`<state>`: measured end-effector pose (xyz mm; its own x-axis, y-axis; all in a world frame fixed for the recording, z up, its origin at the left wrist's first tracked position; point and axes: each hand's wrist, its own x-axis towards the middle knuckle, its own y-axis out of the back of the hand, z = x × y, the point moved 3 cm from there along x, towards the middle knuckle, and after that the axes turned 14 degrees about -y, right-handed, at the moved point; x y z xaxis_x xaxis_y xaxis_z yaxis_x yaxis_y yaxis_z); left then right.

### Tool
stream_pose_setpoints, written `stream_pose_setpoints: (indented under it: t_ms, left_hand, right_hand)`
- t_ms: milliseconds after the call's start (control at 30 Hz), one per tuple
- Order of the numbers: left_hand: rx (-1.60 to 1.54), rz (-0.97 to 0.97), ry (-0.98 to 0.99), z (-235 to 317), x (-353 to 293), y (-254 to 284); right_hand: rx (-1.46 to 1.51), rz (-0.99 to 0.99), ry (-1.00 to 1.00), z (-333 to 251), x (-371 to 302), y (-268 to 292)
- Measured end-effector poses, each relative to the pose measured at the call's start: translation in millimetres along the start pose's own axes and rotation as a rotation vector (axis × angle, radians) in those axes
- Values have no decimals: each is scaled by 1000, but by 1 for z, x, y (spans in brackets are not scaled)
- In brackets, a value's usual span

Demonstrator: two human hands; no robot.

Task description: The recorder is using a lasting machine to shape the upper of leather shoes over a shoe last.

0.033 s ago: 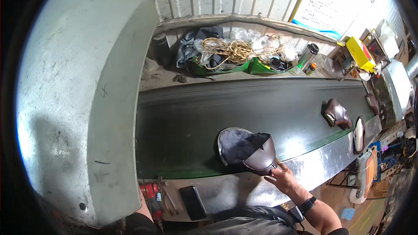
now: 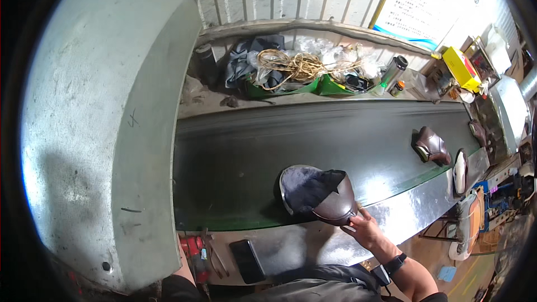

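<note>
My right hand [image 2: 366, 230] grips the near right end of a dark brown leather shoe upper [image 2: 338, 204], fingers closed on its edge. The upper hangs over the front edge of a dark conveyor belt [image 2: 240, 162]. It gapes open toward the left, showing a fuzzy blue-grey lining [image 2: 305, 187]. A watch [image 2: 395, 263] with a black strap is on my right wrist. Of my left arm only a strip of forearm [image 2: 185, 271] shows at the lower left; the hand is hidden behind a large grey panel.
The grey panel [image 2: 145, 151] fills the left side. Brown shoe pieces [image 2: 432, 146] lie on the belt at right. A phone [image 2: 248, 261], a red tool [image 2: 196, 249] and pliers [image 2: 216, 257] lie along the metal ledge. Rope [image 2: 296, 64] and a thermos [image 2: 396, 70] are behind the belt.
</note>
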<state>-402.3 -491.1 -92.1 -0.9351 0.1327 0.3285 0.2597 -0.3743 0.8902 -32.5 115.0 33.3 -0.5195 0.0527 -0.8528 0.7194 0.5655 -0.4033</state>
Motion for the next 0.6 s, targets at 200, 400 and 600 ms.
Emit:
stream_pose_setpoints:
  t_ms: [200,400,600]
  left_hand:
    - [-48,-24,295,33,12,1]
    - [-132,-359,484,166,-21,64]
    - [-46,-31,-653,346,-100,140]
  right_hand:
    - [27,-44,319,-23,-57,86]
    - [52,-10,295,2,-58,185]
    - [-62,-102,95,9,-72,197]
